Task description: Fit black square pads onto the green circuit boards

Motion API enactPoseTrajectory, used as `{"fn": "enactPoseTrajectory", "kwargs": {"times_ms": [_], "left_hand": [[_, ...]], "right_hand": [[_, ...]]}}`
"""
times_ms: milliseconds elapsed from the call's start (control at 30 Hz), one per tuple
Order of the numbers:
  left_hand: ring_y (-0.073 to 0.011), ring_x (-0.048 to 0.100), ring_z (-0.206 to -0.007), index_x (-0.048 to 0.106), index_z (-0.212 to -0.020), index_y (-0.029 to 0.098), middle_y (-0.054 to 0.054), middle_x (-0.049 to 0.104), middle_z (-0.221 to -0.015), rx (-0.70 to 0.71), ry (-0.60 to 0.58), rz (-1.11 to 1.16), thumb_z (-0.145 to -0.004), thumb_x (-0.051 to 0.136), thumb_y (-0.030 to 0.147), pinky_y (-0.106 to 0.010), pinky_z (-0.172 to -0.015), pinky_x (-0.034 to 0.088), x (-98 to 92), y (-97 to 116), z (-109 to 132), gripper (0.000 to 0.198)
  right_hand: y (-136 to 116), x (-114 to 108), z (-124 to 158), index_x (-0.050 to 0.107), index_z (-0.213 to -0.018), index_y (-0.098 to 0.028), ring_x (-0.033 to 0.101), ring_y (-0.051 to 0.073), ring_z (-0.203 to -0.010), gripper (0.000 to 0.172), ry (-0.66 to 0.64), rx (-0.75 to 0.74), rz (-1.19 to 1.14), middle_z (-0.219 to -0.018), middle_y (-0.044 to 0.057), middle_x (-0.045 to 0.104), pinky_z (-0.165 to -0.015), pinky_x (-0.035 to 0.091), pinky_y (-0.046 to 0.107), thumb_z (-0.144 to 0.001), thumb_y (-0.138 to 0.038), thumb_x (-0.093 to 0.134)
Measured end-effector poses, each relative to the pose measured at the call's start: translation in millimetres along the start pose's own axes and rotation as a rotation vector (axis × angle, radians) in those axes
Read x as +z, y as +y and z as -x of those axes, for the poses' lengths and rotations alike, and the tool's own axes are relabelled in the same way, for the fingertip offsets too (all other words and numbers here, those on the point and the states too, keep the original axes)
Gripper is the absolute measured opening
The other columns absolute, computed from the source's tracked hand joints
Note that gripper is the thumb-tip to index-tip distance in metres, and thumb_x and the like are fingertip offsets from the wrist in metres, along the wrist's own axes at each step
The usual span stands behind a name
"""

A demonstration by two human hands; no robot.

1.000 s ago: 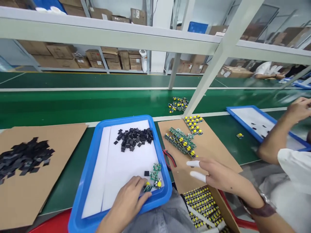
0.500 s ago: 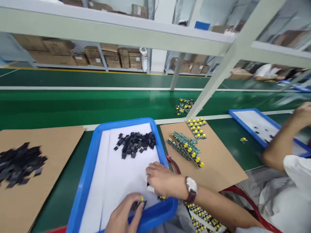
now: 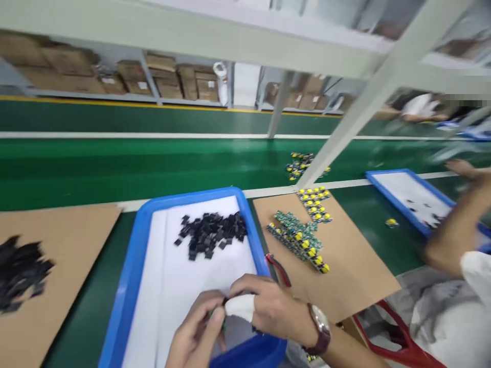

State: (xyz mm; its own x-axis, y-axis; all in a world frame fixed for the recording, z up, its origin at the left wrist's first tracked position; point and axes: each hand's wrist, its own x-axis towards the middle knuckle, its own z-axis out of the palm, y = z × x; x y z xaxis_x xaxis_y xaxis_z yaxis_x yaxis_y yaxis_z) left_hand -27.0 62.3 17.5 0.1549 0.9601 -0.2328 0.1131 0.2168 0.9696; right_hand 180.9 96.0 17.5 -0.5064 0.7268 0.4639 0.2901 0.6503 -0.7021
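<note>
Over the near end of a blue tray (image 3: 132,266) with a white lining, my two hands meet. My left hand (image 3: 192,332) is closed on a small circuit board (image 3: 223,325), mostly hidden by its fingers. My right hand (image 3: 272,306), with a white finger cover (image 3: 241,306) and a wristwatch, pinches a small black piece (image 3: 225,301) against the board. Another bit of board (image 3: 258,331) shows under the right palm; whether it is gripped I cannot tell. A pile of black square pieces (image 3: 210,232) lies at the tray's far end.
Right of the tray, cardboard (image 3: 345,286) bears circuit boards with yellow parts (image 3: 295,237) and red-handled pliers (image 3: 282,271). More black pieces (image 3: 23,271) lie on left cardboard (image 3: 80,240). A slanted post (image 3: 345,122) rises behind. A co-worker's arm (image 3: 456,220) reaches over another blue tray (image 3: 383,179).
My right hand has come down and left to meet my left hand at the board; earlier they were apart. The camera view has shifted slightly. The co-worker's hand has moved left.
</note>
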Motion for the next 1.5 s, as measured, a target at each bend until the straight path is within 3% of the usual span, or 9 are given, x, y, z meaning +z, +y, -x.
{"fn": "enactPoseTrajectory", "kwargs": {"times_ms": [133,233,567,833,1033,1200,1300,1400,1500], "left_hand": [[-0.0171,0.062,-0.064,0.075,-0.090,0.026,-0.003,0.065,-0.092,-0.020,-0.002,0.041,-0.098,0.062,0.048,-0.029,-0.055,0.058,15.9,18,-2,0.027],[-0.0160,0.062,-0.065,0.071,-0.091,0.024,-0.004,0.063,-0.098,-0.013,0.066,0.089,-0.098,0.063,0.045,-0.028,-0.054,0.055,20.8,14,0,0.023],[-0.0165,0.059,-0.070,0.073,-0.093,0.025,-0.006,0.064,-0.107,0.030,0.071,0.017,-0.098,0.064,0.040,-0.029,-0.060,0.053,32.4,13,6,0.019],[-0.0107,0.047,-0.056,0.069,-0.082,0.017,0.000,0.055,-0.067,-0.284,-0.198,0.608,-0.096,0.069,0.045,-0.019,-0.048,0.041,41.4,17,7,0.031],[-0.0087,0.047,-0.052,0.072,-0.082,0.013,-0.002,0.059,-0.063,-0.366,-0.285,0.716,-0.089,0.079,0.045,-0.017,-0.044,0.039,44.6,19,10,0.033],[-0.0156,0.068,-0.080,0.081,-0.108,0.019,-0.010,0.074,-0.109,-0.251,-0.158,0.538,-0.091,0.078,0.041,-0.023,-0.070,0.058,29.0,18,12,0.028],[-0.0283,0.069,-0.118,0.073,-0.132,0.026,-0.010,0.062,-0.147,-0.165,-0.163,0.408,-0.092,0.076,0.038,-0.037,-0.102,0.057,19.0,12,15,0.042],[-0.0317,0.066,-0.126,0.067,-0.139,0.029,-0.009,0.064,-0.145,-0.110,-0.139,0.373,-0.096,0.072,0.037,-0.045,-0.108,0.056,19.0,3,17,0.044],[-0.0298,0.072,-0.116,0.069,-0.134,0.028,-0.010,0.073,-0.129,-0.088,-0.034,0.420,-0.092,0.077,0.034,-0.040,-0.094,0.064,24.6,-6,17,0.043]], "right_hand": [[-6,-1,15,0.065,-0.134,-0.030,0.071,0.024,-0.110,0.045,0.086,0.064,-0.201,-0.119,0.011,0.072,-0.091,0.064,0.039,-0.096,-0.008,0.062],[-6,-1,24,0.061,-0.140,-0.037,0.072,0.024,-0.108,0.053,0.174,0.273,-0.350,-0.121,0.008,0.071,-0.094,0.063,0.041,-0.093,-0.014,0.071],[-8,11,28,0.079,-0.103,-0.029,0.073,0.016,-0.080,0.021,0.285,0.636,-0.939,-0.091,0.000,0.073,-0.076,0.061,0.027,-0.083,-0.029,0.086],[-15,9,31,0.080,-0.103,-0.025,0.070,0.019,-0.097,0.018,0.286,0.590,-0.996,-0.105,0.005,0.072,-0.090,0.057,0.031,-0.086,-0.031,0.084],[-14,17,36,0.080,-0.101,-0.027,0.074,0.021,-0.099,0.022,0.320,0.657,-1.054,-0.104,0.005,0.079,-0.087,0.059,0.032,-0.081,-0.031,0.089],[-13,10,42,0.077,-0.094,-0.026,0.075,0.021,-0.094,0.011,0.465,0.645,-0.945,-0.097,0.004,0.079,-0.087,0.061,0.035,-0.089,-0.035,0.081],[-11,7,42,0.075,-0.095,-0.023,0.075,0.019,-0.078,0.016,0.509,0.674,-0.879,-0.092,0.005,0.078,-0.074,0.064,0.032,-0.088,-0.036,0.082],[-12,9,38,0.076,-0.102,-0.022,0.074,0.019,-0.075,0.023,0.509,0.679,-0.829,-0.089,0.005,0.077,-0.070,0.065,0.031,-0.086,-0.037,0.083],[-15,12,35,0.079,-0.100,-0.023,0.074,0.019,-0.076,0.021,0.493,0.662,-0.799,-0.093,0.005,0.077,-0.070,0.066,0.032,-0.084,-0.036,0.083]]}}
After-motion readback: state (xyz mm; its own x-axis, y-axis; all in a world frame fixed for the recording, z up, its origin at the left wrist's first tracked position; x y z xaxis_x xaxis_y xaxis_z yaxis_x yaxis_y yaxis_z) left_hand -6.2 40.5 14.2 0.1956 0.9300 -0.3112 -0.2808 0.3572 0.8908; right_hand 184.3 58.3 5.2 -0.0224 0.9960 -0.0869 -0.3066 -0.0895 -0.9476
